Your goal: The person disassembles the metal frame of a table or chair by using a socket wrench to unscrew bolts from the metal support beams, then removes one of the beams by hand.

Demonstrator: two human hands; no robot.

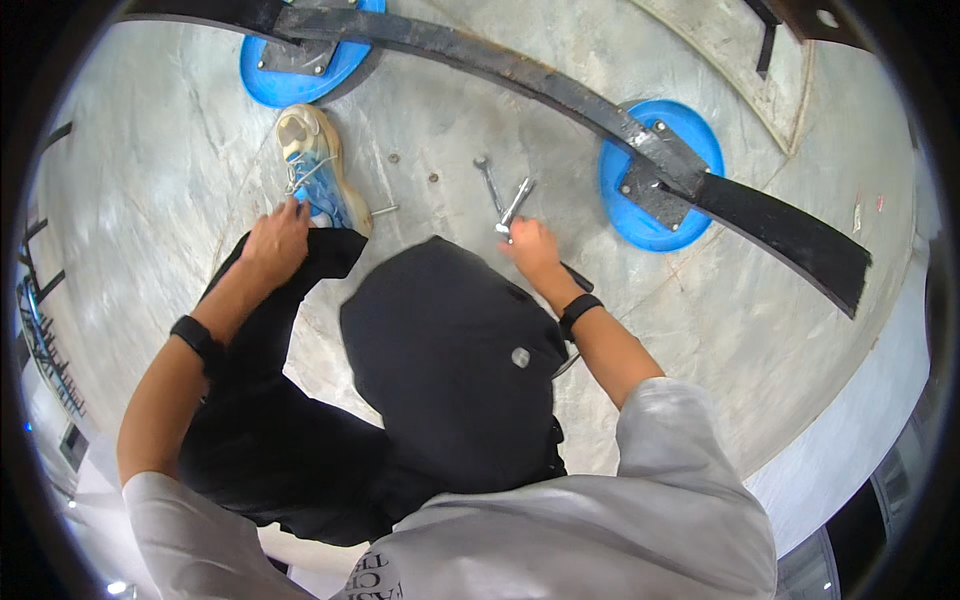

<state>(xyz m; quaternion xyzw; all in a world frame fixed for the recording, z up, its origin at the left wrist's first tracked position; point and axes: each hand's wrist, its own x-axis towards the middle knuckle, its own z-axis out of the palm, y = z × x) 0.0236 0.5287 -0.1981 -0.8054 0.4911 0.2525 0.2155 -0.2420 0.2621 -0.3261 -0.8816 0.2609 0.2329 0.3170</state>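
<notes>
My left hand is closed beside the laces of my blue and cream shoe. Whatever its fingertips hold, if anything, is hidden. Low over the floor on the right, my right hand closes at the near end of a shiny silver wrench. A second wrench lies flat just left of it, their shafts close together. By the shoe's right side rests a silver bolt. Two small round nuts or washers, one nearer and one farther, sit on the floor between shoe and wrenches.
A long curved black metal bar crosses the far side. Bolted plates fix it to blue round bases, one at right and one at upper left. A pale panel lies at the upper right. My bent knee rises between my arms.
</notes>
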